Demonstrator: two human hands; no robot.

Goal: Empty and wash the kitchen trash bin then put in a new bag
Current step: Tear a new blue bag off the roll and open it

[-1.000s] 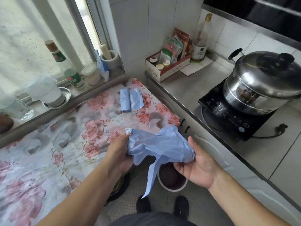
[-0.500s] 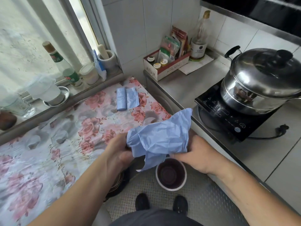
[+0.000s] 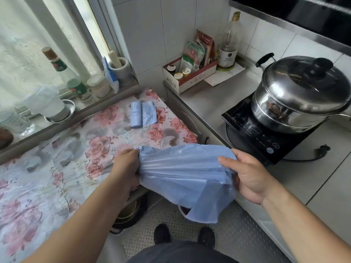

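On the far left the windowsill (image 3: 79,109) carries bottles and jars that have no part in this job, and on the flowered cloth (image 3: 57,158) of the table lies the roll of blue bags (image 3: 136,114), one sheet part unrolled beside it. Nearer, the left hand (image 3: 125,168) pinches one edge of a fresh blue bag (image 3: 182,177), fingers curled tight on the gathered plastic. The bag is stretched between the hands at about counter height, its loose bottom hanging down over the floor. There, almost wholly hidden behind the bag, only a sliver of the trash bin (image 3: 183,210) shows, so I cannot tell how clean it is. The right hand (image 3: 248,175) grips the other edge, thumb over the plastic, fingers wrapped behind. I judge the emptying and washing likely done; opening the bag and fitting it in the bin remain. To the right a steel pot (image 3: 302,95) sits on the cooktop (image 3: 266,137).
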